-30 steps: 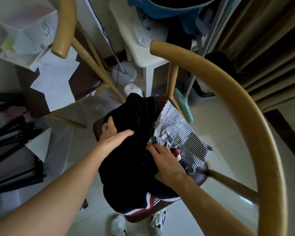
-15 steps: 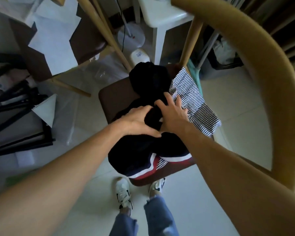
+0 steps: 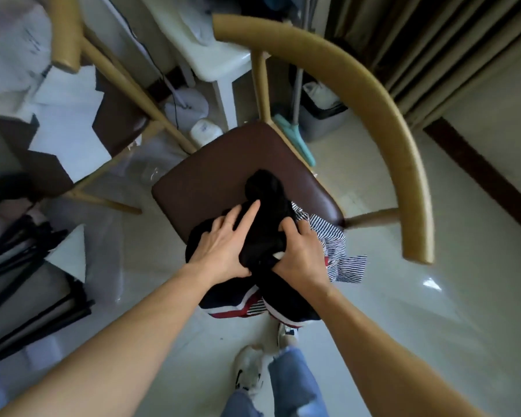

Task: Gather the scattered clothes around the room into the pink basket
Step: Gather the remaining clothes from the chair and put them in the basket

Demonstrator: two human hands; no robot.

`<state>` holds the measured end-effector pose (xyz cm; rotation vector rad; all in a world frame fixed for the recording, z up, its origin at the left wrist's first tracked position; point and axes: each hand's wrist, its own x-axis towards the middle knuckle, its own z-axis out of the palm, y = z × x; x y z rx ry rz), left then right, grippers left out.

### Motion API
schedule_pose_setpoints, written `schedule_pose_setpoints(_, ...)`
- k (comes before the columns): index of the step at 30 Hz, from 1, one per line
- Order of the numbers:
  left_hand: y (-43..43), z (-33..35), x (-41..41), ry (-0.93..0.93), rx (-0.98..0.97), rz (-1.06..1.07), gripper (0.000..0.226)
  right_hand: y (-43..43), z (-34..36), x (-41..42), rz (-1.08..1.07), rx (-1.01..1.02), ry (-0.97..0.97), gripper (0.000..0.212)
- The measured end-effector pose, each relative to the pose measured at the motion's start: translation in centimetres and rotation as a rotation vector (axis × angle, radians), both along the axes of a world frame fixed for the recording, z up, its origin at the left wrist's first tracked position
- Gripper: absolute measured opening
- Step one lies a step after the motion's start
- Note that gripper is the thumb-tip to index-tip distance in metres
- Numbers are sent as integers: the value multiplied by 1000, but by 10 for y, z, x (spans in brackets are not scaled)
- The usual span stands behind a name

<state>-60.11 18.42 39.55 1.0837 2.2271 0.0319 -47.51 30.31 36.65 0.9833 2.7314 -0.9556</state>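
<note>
Black garment [image 3: 265,206] bunched at the front edge of the chair seat [image 3: 223,173], over the striped shirt [image 3: 331,236]. Left grip [image 3: 223,245] lies flat-fingered on it; right grip [image 3: 301,254] clutches its cloth. We should scoop under everything before lifting; pink basket unseen.

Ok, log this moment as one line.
left hand: flat on black garment | right hand: grips black garment | striped shirt: beneath it | pink basket: not visible
</note>
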Motion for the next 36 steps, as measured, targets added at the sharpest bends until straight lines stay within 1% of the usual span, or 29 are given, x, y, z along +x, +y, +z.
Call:
schedule_pose_setpoints(3, -9, 24, 21, 23, 37, -118, 135, -19, 23, 37, -85, -2, 78, 53)
schedule_pose_setpoints(4, -11, 43, 33, 19, 55, -183, 135, -29, 40, 58, -135, -2, 111, 52)
schedule_pose_setpoints(9, -5, 97, 86, -57, 66, -348, 135, -54, 100, 144, -265, 44, 213, 48)
schedule_pose_setpoints(11, 15, 114, 124, -92, 83, -451, 134, -49, 120, 190, -358, 110, 214, 46)
schedule_pose_setpoints(12, 23, 119, 138, -118, 96, -470, 133, -47, 122, 205, -383, 134, 220, 45)
schedule_pose_setpoints(14, 44, 128, 196, -132, 116, -592, 130, -47, 135, 264, -513, 171, 221, 44)
schedule_pose_setpoints(17, 62, 131, 270, -110, 172, -708, 122, -53, 145, 339, -672, 176, 234, 39)
schedule_pose_setpoints(18, 73, 133, 323, -125, 238, -788, 120, -58, 148, 392, -747, 211, 242, 39)
schedule_pose_setpoints(19, 75, 133, 333, -120, 220, -803, 117, -59, 152, 401, -774, 212, 238, 39)
schedule_pose_setpoints(20, 81, 135, 374, -140, 256, -854, 114, -64, 152, 440, -831, 249, 242, 39)
schedule_pose_setpoints(21, 86, 133, 410, -142, 251, -913, 110, -70, 156, 474, -883, 238, 224, 39)
schedule_pose_setpoints(22, 90, 133, 465, -154, 262, -984, 105, -79, 158, 525, -954, 281, 210, 39)
schedule_pose_setpoints(23, 90, 133, 472, -131, 223, -997, 98, -81, 158, 531, -983, 262, 213, 38)
schedule_pose_setpoints(24, 89, 132, 564, -170, 268, -1105, 91, -103, 160, 616, -1091, 296, 181, 37)
schedule_pose_setpoints(25, 88, 131, 578, -160, 256, -1113, 84, -106, 164, 629, -1122, 299, 176, 36)
schedule_pose_setpoints(26, 85, 132, 630, -200, 267, -1155, 79, -122, 162, 674, -1181, 339, 157, 36)
schedule_pose_setpoints(27, 77, 134, 677, -217, 270, -1216, 75, -138, 166, 715, -1265, 331, 140, 37)
schedule_pose_setpoints(28, 69, 135, 742, -242, 302, -1281, 72, -158, 171, 771, -1343, 368, 105, 39)
schedule_pose_setpoints(29, 64, 141, 773, -258, 286, -1306, 70, -168, 176, 798, -1390, 395, 97, 41)
schedule_pose_setpoints(31, 47, 147, 874, -301, 327, -1417, 69, -201, 186, 882, -1535, 439, 89, 42)
schedule_pose_setpoints(33, 38, 157, 929, -309, 361, -1450, 69, -214, 195, 928, -1603, 495, 46, 40)
schedule_pose_setpoints(34, 33, 158, 952, -315, 406, -1463, 69, -220, 200, 946, -1635, 487, 44, 37)
schedule_pose_setpoints(35, 23, 160, 989, -321, 405, -1472, 70, -234, 201, 980, -1663, 497, 21, 35)
schedule_pose_setpoints(36, 18, 162, 1005, -310, 415, -1472, 71, -237, 205, 994, -1686, 502, 21, 32)
